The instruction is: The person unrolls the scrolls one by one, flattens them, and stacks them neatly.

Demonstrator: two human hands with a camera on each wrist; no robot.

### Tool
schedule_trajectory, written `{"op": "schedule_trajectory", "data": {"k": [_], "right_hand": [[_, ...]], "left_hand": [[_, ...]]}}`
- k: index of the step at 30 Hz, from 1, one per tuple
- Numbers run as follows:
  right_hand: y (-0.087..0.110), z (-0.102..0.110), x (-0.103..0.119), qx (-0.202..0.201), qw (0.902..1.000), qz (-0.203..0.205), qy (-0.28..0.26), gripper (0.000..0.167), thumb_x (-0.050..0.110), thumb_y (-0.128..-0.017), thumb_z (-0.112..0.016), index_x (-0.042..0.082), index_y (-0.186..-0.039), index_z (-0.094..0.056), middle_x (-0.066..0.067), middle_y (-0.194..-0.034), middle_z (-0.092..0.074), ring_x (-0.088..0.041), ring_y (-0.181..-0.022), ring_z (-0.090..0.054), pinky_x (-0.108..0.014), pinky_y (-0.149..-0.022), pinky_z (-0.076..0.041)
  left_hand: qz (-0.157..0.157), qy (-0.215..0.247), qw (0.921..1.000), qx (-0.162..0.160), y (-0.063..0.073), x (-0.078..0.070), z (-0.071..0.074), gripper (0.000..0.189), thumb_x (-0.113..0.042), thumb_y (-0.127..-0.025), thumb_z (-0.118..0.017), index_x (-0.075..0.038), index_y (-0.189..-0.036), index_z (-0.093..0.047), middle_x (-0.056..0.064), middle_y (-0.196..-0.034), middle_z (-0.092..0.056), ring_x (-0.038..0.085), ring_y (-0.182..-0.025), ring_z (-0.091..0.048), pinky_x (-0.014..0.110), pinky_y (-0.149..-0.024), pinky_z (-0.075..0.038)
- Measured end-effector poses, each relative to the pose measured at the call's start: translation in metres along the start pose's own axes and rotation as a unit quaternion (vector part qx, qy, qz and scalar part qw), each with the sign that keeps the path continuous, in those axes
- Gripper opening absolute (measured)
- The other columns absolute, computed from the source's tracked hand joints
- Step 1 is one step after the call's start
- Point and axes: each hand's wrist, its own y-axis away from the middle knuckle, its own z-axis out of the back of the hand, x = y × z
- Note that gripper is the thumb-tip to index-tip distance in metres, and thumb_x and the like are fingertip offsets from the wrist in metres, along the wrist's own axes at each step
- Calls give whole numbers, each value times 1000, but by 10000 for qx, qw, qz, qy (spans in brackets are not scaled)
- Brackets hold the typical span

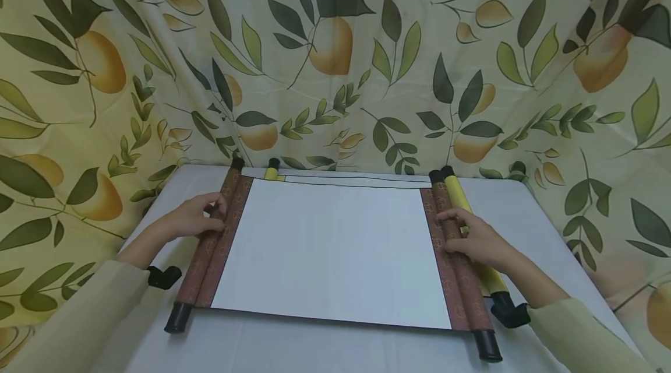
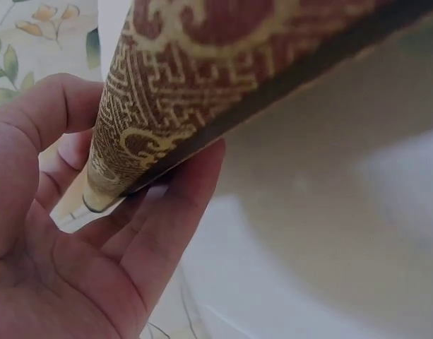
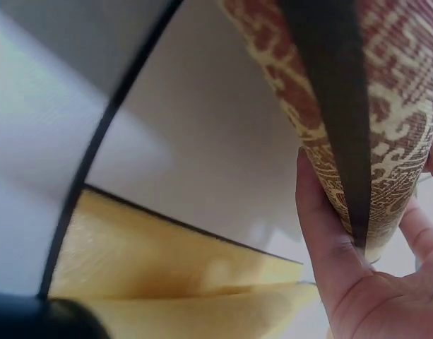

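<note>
A hanging scroll with a blank white sheet (image 1: 335, 250) is spread between two red-brown patterned rollers with black end knobs. My left hand (image 1: 190, 217) grips the left roller (image 1: 196, 271), its thumb and fingers on either side in the left wrist view (image 2: 152, 106). On the other side my right hand (image 1: 482, 240) holds the right roller (image 1: 468, 285), fingers curled about it. Beneath lies a second scroll with yellow rollers (image 1: 459, 193); its yellow border (image 3: 167, 247) shows below the red-brown roller (image 3: 400, 106) in the right wrist view. Most of this lower scroll is hidden.
Both scrolls are over a table with a white cover (image 1: 524, 227). A curtain printed with fruit and leaves (image 1: 335, 99) hangs behind and along both sides. Black wrist mounts (image 1: 163, 277) sit at the sleeve cuffs.
</note>
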Motion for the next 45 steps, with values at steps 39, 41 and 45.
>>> {"op": "schedule_trajectory", "data": {"k": [39,41,45], "right_hand": [[-69,-19,8,33,9944,-128,1048,60,13,-84,-71,7,-140,-51,-31,-137,-48,-37,-107,-50,-40,-76,-48],[-69,-18,8,8,9939,-81,1104,59,13,-84,-72,7,-140,-52,-31,-136,-49,-37,-108,-49,-39,-77,-47],[-66,-17,9,-4,9939,-9,1105,59,15,-85,-72,6,-140,-53,-32,-137,-49,-38,-108,-51,-36,-73,-49]], "left_hand": [[533,-1050,9925,-326,-46,22,-5,20,-10,-86,-65,-3,-105,-60,16,-104,-61,26,-88,-54,31,-65,-47],[517,-1118,9917,-358,-46,21,-7,20,-9,-86,-65,-4,-105,-61,17,-105,-61,26,-86,-54,31,-64,-46],[315,-1282,9903,-423,-45,19,-11,18,-8,-87,-66,-4,-104,-63,18,-109,-64,28,-89,-56,36,-70,-48]]}}
